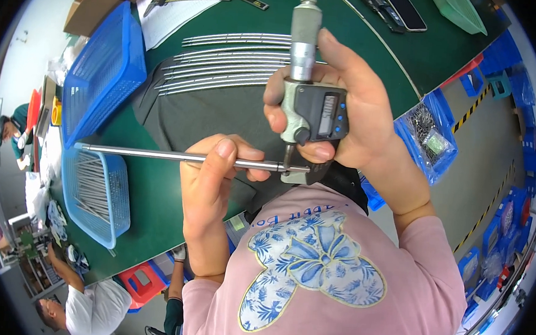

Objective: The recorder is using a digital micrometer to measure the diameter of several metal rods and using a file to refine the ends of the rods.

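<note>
A digital micrometer is upright in my right hand, its thimble pointing away from me and its frame resting against my palm and curled fingers. My left hand pinches a thin metal rod between thumb and fingers. The rod lies level, its far end reaching out to the left over the baskets. Its right end sits in the gap between the micrometer's spindle and anvil. Whether both faces touch the rod I cannot tell. Beyond my hands several similar rods lie side by side on a dark cloth.
On the green table at left stand an upper blue basket and a lighter one filled with rods. Calipers lie on paper at the back. A phone and a blue bin of small parts are at right. Other people work at left.
</note>
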Demonstrator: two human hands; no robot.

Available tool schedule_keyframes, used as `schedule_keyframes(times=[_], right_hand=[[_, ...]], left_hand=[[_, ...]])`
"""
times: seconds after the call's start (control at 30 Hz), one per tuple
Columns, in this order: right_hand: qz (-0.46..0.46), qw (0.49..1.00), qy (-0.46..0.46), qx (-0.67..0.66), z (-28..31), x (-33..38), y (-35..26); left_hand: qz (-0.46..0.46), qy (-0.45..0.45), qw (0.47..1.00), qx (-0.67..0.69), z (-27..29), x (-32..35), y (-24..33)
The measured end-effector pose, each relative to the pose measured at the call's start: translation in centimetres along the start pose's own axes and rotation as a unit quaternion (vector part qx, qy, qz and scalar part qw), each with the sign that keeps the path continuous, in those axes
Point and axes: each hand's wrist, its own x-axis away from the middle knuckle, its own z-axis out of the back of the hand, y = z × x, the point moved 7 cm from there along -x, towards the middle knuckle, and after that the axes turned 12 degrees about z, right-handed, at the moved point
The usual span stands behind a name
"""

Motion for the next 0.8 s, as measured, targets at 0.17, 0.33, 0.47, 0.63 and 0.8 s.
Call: schedule_keyframes(times=[0.17, 0.33, 0.47, 0.63, 0.8], right_hand=[[-0.014, 0.999, -0.016, 0.030, -0.06, 0.16, 0.34], [-0.004, 0.999, -0.010, 0.032, -0.10, 0.19, 0.35], [-0.001, 1.000, -0.013, -0.026, 0.00, 0.29, 0.22], [0.002, 0.999, 0.029, -0.026, -0.03, 0.31, 0.08], [0.006, 1.000, -0.020, -0.010, -0.18, 0.22, 0.36]], left_hand=[[-0.008, 0.003, 0.999, 0.035, 0.19, 0.27, -0.09], [0.000, 0.018, 0.999, 0.035, 0.40, 0.41, -0.09], [-0.002, 0.010, 1.000, 0.029, 0.08, 0.41, 0.01], [-0.001, 0.027, 0.999, 0.033, 0.11, 0.50, 0.09], [-0.007, 0.005, 1.000, 0.011, 0.38, 0.43, -0.08]])
